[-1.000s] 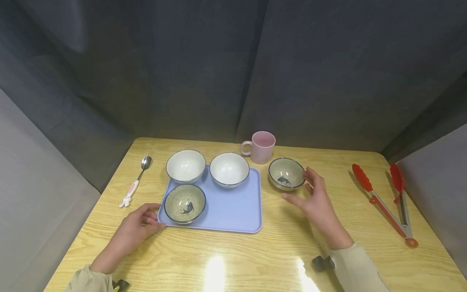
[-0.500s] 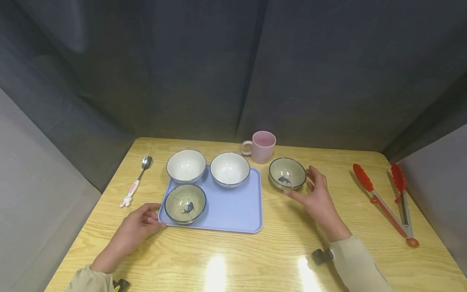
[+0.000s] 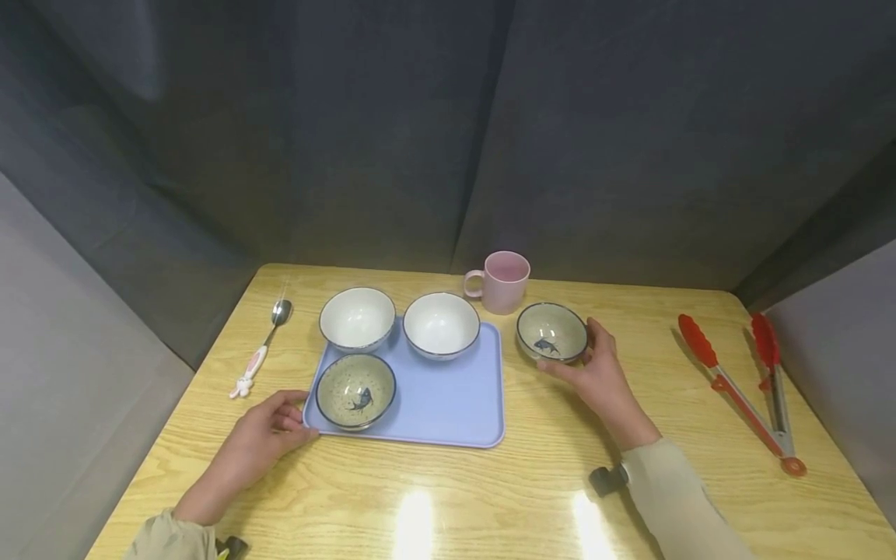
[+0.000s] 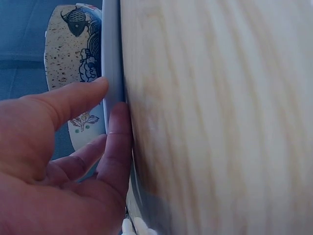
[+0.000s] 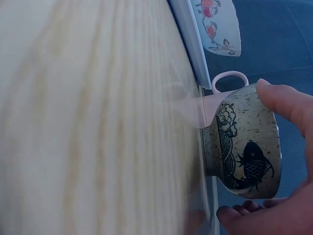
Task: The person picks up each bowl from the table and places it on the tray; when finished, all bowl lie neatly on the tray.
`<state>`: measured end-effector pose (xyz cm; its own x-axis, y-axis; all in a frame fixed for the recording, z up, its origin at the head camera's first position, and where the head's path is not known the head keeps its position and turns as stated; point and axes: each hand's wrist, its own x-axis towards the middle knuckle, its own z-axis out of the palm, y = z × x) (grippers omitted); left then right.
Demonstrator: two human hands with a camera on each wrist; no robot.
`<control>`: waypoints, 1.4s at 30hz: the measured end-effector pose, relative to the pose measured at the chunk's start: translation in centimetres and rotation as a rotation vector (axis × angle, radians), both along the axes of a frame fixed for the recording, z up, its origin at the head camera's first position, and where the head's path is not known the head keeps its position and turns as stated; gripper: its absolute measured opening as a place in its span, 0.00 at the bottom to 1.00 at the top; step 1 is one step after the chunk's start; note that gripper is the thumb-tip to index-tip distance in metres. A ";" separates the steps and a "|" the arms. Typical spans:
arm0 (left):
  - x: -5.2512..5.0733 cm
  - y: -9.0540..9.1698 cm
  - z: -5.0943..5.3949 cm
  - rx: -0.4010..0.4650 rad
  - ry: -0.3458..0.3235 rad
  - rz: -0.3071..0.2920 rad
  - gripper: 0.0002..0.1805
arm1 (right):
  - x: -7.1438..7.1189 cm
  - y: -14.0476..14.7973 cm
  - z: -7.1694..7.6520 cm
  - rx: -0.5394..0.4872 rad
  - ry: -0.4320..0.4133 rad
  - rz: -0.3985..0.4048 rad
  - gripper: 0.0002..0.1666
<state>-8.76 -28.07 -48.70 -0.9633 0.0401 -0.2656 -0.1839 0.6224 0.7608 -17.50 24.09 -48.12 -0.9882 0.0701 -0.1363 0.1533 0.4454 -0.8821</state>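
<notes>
A speckled grey-green bowl with a dark fish (image 3: 551,333) stands on the table right of the blue tray (image 3: 448,404). My right hand (image 3: 603,377) holds it from its right and near side. In the right wrist view the thumb (image 5: 274,98) lies on the wall of this bowl (image 5: 252,152), the fingers at the opposite side. My left hand (image 3: 260,435) grips the tray's near left corner, its thumb (image 4: 88,95) against the rim. A matching fish bowl (image 3: 355,393) stands on the tray's left part. Two white bowls (image 3: 358,319) stand along its far edge.
Behind the bowls stands a pink mug (image 3: 505,284), handle to the left. A spoon with a white rabbit handle (image 3: 255,362) lies at the left. Red-tipped tongs (image 3: 749,397) lie spread at the right. A dark curtain (image 3: 448,132) hangs behind the table.
My right hand has moved slightly left and its thumb and fingers have closed in on the fish bowl at the right. My left hand has stayed at the tray corner.
</notes>
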 end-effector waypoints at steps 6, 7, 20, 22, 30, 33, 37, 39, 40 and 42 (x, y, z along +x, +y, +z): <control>0.0 0.0 0.0 -0.003 0.008 0.003 0.39 | -0.5 -0.3 -0.3 0.008 0.020 -0.007 0.84; 0.0 0.0 0.0 -0.003 0.009 0.002 0.39 | -0.6 -0.4 -0.4 0.009 0.022 -0.007 0.84; 0.1 0.0 0.1 0.021 0.016 -0.004 0.39 | -1.1 -0.7 -0.5 -0.012 0.000 -0.018 0.86; 0.1 0.0 0.1 0.018 0.017 -0.004 0.39 | -1.2 -0.7 -0.5 -0.012 -0.009 -0.019 0.86; 0.1 0.0 0.1 0.004 0.020 -0.009 0.38 | -1.4 -0.8 -0.2 0.006 -0.017 -0.016 0.84; 0.1 0.0 0.0 0.004 0.013 -0.004 0.38 | -1.5 -0.9 -0.2 0.003 -0.020 -0.016 0.83; 0.1 0.0 0.0 0.004 0.015 -0.004 0.38 | -1.6 -0.8 -0.4 -0.012 -0.020 -0.015 0.82; 0.1 0.0 0.0 0.003 0.019 -0.003 0.38 | -1.6 -0.8 -0.4 -0.022 -0.017 -0.015 0.82; 0.1 0.0 0.0 0.002 0.021 -0.005 0.38 | -1.6 -0.8 -0.4 -0.025 -0.017 -0.015 0.82; 0.1 0.1 0.1 0.001 0.020 -0.001 0.38 | -1.5 -0.8 -0.3 -0.030 -0.019 -0.013 0.82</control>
